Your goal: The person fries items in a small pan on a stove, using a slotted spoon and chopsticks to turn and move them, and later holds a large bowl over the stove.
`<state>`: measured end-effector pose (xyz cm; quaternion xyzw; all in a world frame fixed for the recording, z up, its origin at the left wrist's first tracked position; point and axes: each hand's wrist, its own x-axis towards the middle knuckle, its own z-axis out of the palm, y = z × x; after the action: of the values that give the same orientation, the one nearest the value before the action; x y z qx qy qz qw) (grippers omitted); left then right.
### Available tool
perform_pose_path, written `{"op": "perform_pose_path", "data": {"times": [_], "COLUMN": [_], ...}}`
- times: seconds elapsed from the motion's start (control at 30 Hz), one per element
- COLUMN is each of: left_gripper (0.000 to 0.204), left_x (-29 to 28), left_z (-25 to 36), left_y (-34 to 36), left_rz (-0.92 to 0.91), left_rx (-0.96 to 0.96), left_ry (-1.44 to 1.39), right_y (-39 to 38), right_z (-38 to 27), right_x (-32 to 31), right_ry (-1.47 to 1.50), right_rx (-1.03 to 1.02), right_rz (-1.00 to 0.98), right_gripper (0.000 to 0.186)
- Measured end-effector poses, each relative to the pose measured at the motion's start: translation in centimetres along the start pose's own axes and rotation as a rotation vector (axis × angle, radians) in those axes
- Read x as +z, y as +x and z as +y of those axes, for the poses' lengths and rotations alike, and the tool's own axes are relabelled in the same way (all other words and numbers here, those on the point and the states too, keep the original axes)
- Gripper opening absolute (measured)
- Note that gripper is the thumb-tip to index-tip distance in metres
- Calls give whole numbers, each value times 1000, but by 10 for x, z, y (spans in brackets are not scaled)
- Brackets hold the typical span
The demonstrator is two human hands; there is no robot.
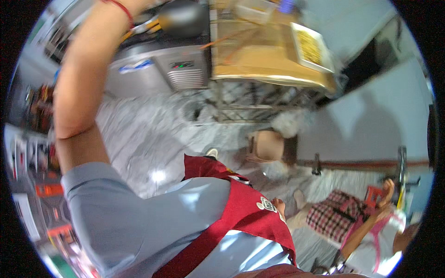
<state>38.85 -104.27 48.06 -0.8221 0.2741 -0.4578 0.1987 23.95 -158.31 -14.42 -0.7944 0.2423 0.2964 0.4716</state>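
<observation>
My left arm is raised along the left of the view, with a red thread band (121,8) on the wrist. Only the heel of my left hand (141,3) shows at the top edge. Its fingers are cut off, so what it holds is hidden. It is up near a dark round pot (183,18) that stands on a steel counter cabinet (157,69). My right hand is out of view. I wear a grey shirt (116,213) and a red apron (250,213).
A wooden table (269,60) on a metal frame carries a tray of yellow food (310,46). A brown box (269,144) stands on the marble floor (148,129). Another person in a plaid cloth (336,213) sits low at the right. Shelves of goods (37,153) line the left.
</observation>
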Motion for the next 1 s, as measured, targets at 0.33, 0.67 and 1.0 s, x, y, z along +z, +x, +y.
{"op": "perform_pose_path", "data": {"times": [0.33, 0.67, 1.0], "left_gripper": [21, 16, 14], "left_x": [-97, -211, -178], "left_z": [21, -32, -106], "left_y": [-334, -609, -734], "left_rz": [-346, -539, -649], "left_rx": [-675, -1334, -1607], "left_ry": [-497, -361, -357], "right_y": [44, -104, -196], "right_z": [-23, -320, -522], "right_x": [200, 520, 765], "right_ry": [-786, -1042, -414], "right_rx": [-454, -893, -1276], "right_rz": [-300, -567, -397], "right_gripper": [41, 27, 15]}}
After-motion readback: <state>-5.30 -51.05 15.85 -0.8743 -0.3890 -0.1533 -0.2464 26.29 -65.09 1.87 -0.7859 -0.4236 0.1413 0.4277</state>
